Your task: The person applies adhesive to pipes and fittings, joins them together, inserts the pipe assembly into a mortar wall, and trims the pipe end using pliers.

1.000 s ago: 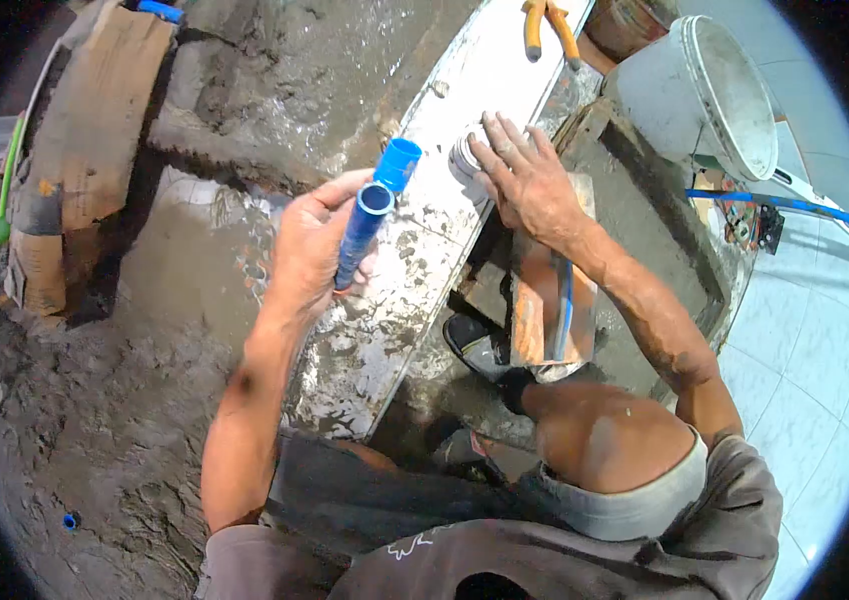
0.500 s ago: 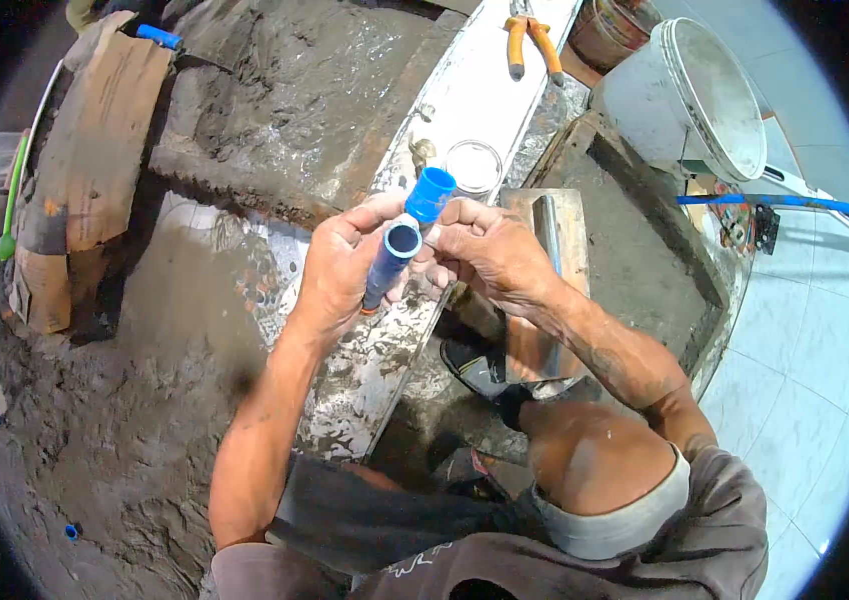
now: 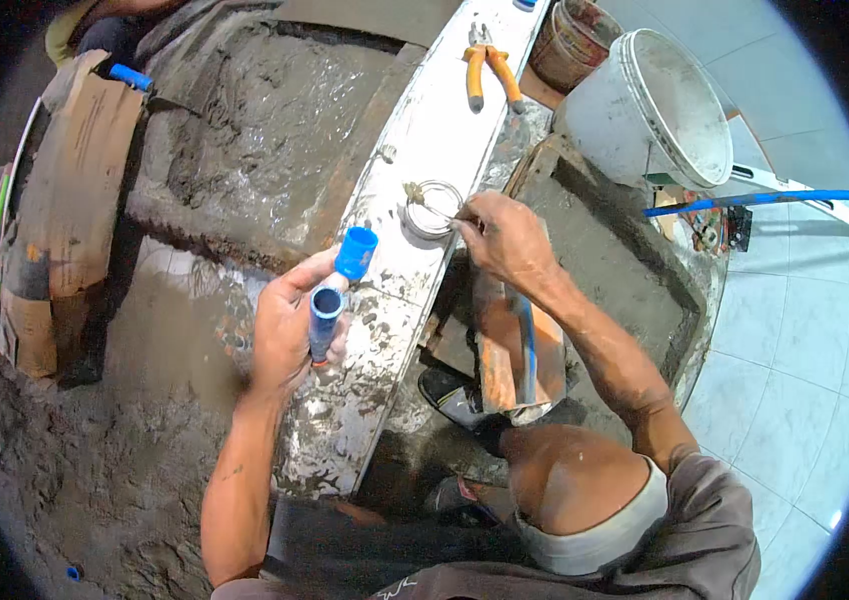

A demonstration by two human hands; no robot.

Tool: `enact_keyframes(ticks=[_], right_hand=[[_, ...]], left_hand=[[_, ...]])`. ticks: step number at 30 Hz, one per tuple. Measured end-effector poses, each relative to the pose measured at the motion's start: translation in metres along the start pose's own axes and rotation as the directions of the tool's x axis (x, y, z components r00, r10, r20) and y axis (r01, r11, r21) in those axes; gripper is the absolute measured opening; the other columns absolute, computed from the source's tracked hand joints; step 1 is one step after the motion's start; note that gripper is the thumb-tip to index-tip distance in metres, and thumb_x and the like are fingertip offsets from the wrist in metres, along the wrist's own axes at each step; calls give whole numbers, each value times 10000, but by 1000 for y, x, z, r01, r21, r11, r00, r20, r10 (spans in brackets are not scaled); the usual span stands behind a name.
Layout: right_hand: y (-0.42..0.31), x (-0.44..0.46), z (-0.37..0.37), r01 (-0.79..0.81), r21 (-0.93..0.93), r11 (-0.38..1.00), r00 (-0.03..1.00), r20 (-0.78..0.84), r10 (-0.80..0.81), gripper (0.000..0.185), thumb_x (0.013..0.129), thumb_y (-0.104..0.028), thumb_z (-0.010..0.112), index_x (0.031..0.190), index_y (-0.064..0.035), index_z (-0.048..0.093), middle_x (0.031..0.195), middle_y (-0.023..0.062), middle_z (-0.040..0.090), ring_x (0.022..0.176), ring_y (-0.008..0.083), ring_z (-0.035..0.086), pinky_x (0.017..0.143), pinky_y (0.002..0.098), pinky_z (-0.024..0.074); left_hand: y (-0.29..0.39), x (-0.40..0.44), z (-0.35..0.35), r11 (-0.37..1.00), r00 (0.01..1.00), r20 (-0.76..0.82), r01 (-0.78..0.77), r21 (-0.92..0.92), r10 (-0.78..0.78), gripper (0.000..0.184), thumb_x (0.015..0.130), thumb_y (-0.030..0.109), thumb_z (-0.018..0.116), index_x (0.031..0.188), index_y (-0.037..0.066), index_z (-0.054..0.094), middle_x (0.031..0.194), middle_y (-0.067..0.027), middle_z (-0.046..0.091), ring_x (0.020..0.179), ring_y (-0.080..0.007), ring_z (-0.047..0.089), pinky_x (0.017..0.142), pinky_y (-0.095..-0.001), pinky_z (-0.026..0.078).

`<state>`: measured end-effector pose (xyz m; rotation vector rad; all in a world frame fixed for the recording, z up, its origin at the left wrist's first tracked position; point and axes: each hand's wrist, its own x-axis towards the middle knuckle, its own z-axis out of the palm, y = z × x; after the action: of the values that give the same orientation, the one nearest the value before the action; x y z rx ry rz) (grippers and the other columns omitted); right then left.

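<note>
My left hand (image 3: 290, 330) is closed around two short blue pipe pieces above a white, mortar-smeared board (image 3: 355, 440). The brighter blue pipe piece (image 3: 356, 253) is at the fingertips; a darker blue pipe (image 3: 323, 325), open end facing up, is nearer me. A bit of orange shows at its lower end. My right hand (image 3: 510, 235) pinches the right edge of a thin wire coil (image 3: 432, 211) on the board. Farther up the board lie pliers with orange handles (image 3: 490, 75). Below my right forearm stands a metal plastering trowel (image 3: 522, 350).
A white bucket (image 3: 605, 125) and a dirty, reddish bucket (image 3: 570, 45) stand at the upper right. A blue pipe (image 3: 755, 202) crosses a spirit level (image 3: 825, 200). Wet mortar (image 3: 265, 110) lies left of the board, beside bent cardboard (image 3: 70, 210). Another person's arm shows at the top left.
My right hand has left the blue pipe pieces and moved right to the wire coil. My left hand keeps hold of the pieces, lower and farther left. The whole view has shifted.
</note>
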<state>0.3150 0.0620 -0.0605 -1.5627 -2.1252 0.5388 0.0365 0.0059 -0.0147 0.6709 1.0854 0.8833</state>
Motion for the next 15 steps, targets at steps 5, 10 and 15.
enact_keyframes(ticks=[5, 10, 15], right_hand=[[-4, 5, -7, 3, -107, 994, 999, 35, 1, 414, 816, -272, 760, 1029, 36, 584, 957, 256, 607, 896, 407, 628, 755, 464, 527], [-16, 1, 19, 200, -168, 965, 977, -37, -209, 545, 807, -290, 781, 1177, 22, 529, 1280, 310, 500, 1117, 445, 563, 917, 481, 508], [-5, -5, 36, 242, -153, 958, 964, -70, -255, 487, 825, -214, 784, 1170, 1, 517, 1318, 298, 473, 1137, 462, 546, 914, 477, 507]], left_hand=[[3, -3, -1, 999, 999, -45, 27, 42, -25, 353, 963, 188, 619, 1244, -24, 615, 994, -77, 714, 409, -78, 511, 317, -229, 362], [8, -5, -5, 998, 999, -41, 28, 59, -25, 349, 962, 196, 622, 1238, -18, 630, 878, -67, 707, 395, -83, 499, 320, -233, 347], [13, -10, -13, 997, 996, -87, 2, 74, 4, 355, 961, 179, 614, 1244, -35, 614, 1092, -111, 707, 404, -78, 498, 328, -231, 343]])
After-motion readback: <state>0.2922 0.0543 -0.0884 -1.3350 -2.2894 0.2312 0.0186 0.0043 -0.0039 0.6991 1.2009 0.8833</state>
